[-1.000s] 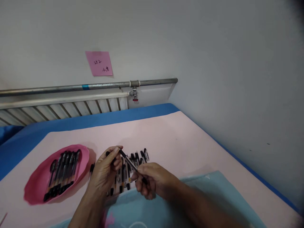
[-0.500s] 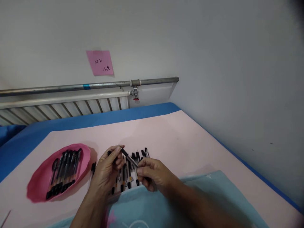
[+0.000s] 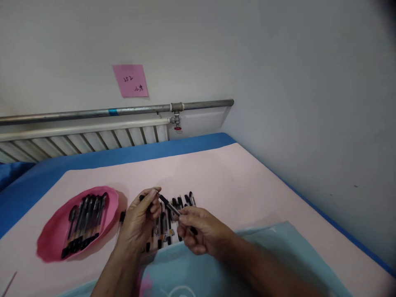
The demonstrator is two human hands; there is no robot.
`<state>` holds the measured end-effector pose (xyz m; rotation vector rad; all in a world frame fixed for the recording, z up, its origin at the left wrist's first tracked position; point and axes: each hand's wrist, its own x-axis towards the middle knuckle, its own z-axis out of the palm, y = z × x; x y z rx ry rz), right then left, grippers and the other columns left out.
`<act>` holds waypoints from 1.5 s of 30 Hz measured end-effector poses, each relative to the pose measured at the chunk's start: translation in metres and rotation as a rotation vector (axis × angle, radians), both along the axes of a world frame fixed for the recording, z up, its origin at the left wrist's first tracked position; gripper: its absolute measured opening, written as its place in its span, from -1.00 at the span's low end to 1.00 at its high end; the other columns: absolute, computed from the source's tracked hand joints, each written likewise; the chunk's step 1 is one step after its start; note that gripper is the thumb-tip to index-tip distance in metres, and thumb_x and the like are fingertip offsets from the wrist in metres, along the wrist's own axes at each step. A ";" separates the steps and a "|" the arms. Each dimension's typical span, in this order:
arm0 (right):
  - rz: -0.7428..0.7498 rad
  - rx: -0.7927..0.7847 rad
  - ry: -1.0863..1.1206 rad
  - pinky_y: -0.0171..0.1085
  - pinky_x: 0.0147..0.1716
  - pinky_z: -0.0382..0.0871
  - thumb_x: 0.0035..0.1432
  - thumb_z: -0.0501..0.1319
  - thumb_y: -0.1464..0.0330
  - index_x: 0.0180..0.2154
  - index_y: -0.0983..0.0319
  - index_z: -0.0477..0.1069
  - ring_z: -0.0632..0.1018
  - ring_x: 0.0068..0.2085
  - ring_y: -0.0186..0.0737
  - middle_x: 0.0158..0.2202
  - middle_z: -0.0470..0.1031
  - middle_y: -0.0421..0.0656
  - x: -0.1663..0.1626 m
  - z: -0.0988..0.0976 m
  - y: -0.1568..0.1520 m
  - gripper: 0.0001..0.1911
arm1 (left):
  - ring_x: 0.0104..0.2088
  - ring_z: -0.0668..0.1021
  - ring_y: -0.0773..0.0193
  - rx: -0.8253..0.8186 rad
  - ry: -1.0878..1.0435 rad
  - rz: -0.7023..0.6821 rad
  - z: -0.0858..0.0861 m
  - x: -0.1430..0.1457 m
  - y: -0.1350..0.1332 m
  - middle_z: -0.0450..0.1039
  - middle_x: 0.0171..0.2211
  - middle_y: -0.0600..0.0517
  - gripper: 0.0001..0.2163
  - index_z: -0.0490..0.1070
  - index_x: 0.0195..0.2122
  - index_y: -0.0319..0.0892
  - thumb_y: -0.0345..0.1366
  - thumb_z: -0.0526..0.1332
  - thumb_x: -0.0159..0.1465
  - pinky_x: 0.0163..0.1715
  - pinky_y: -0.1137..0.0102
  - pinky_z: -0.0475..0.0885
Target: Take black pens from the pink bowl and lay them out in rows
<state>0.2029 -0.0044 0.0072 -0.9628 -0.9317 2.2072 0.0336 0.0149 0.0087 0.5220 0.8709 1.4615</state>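
Note:
My right hand is closed around the barrel of a gel pen. The pen slants up to the left, and its black lower end sticks out past my fingers. My left hand is pinched at the pen's upper end, with its fingers curled. A small black piece, which looks like a pen cap, shows between those fingers. Most of it is hidden. Under and behind both hands, several black-and-clear pens lie on the pink sheet, some with black caps and some partly covered by my hands.
On the left stands a pink oval dish with several black-capped pens inside. A light blue cloth lies at the front edge. Behind the pink table cover are a radiator, a pipe and a wall.
My right hand has shifted its grip, so the pen's black lower end now shows beyond the fingers. The left hand stays almost in place.

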 end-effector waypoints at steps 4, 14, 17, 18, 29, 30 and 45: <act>0.021 0.078 -0.062 -0.47 -0.79 -0.15 0.02 0.18 0.29 -0.37 0.26 0.25 0.19 -0.72 -0.57 -0.57 0.31 -0.31 0.002 -0.001 0.000 -0.82 | -0.62 0.31 0.53 -0.013 -0.082 0.089 0.002 -0.011 0.005 0.30 -0.56 0.12 -0.88 0.45 -0.41 -0.29 -0.39 0.32 0.01 -0.71 0.61 0.19; -0.044 0.156 -0.149 -0.47 -0.77 -0.09 0.03 0.14 0.27 -0.37 0.24 0.24 0.21 -0.69 -0.53 -0.57 0.33 -0.30 0.003 -0.003 0.002 -0.83 | -0.55 0.42 0.43 -0.096 0.013 0.015 0.005 -0.007 0.002 0.40 -0.50 0.04 -0.84 0.47 -0.39 -0.28 -0.47 0.30 -0.06 -0.69 0.57 0.30; -0.038 0.170 -0.160 -0.47 -0.76 -0.09 0.04 0.14 0.25 -0.37 0.24 0.26 0.22 -0.69 -0.53 -0.56 0.33 -0.30 0.002 -0.003 0.003 -0.82 | -0.60 0.34 0.48 -0.068 0.053 -0.055 0.003 -0.001 0.000 0.30 -0.59 0.10 -0.83 0.47 -0.45 -0.30 -0.41 0.37 -0.10 -0.76 0.61 0.18; -0.035 0.177 -0.173 -0.47 -0.75 -0.08 0.04 0.13 0.25 -0.37 0.24 0.26 0.22 -0.68 -0.53 -0.56 0.33 -0.29 0.002 -0.004 0.003 -0.81 | -0.61 0.33 0.48 -0.059 0.067 -0.060 0.003 0.001 0.000 0.28 -0.61 0.11 -0.82 0.47 -0.46 -0.30 -0.40 0.38 -0.11 -0.76 0.61 0.16; -0.024 1.005 -0.941 -0.32 -0.30 0.17 0.14 0.08 0.33 -0.34 0.22 0.50 0.38 -0.27 -0.26 -0.35 0.37 -0.13 0.029 -0.007 0.013 -0.78 | -0.61 0.34 0.51 -0.022 -0.016 0.293 0.003 -0.034 0.012 0.33 -0.54 0.10 -0.89 0.42 -0.53 -0.28 -0.48 0.34 -0.08 -0.77 0.64 0.18; -0.003 1.021 -1.045 -0.32 -0.29 0.17 0.15 0.07 0.33 -0.33 0.23 0.51 0.39 -0.27 -0.25 -0.36 0.37 -0.11 0.035 -0.005 0.017 -0.76 | -0.61 0.34 0.52 -0.032 -0.032 0.324 0.002 -0.040 0.014 0.33 -0.55 0.10 -0.91 0.42 -0.53 -0.29 -0.49 0.32 -0.06 -0.77 0.65 0.18; 0.113 0.931 -1.311 -0.33 -0.42 0.14 0.10 0.04 0.37 -0.19 0.30 0.43 0.45 -0.39 -0.24 -0.37 0.51 -0.06 0.045 -0.027 0.031 -0.71 | -0.64 0.34 0.49 -0.114 -0.023 0.243 0.002 -0.026 0.012 0.31 -0.59 0.07 -0.98 0.42 -0.52 -0.33 -0.53 0.22 0.01 -0.78 0.63 0.19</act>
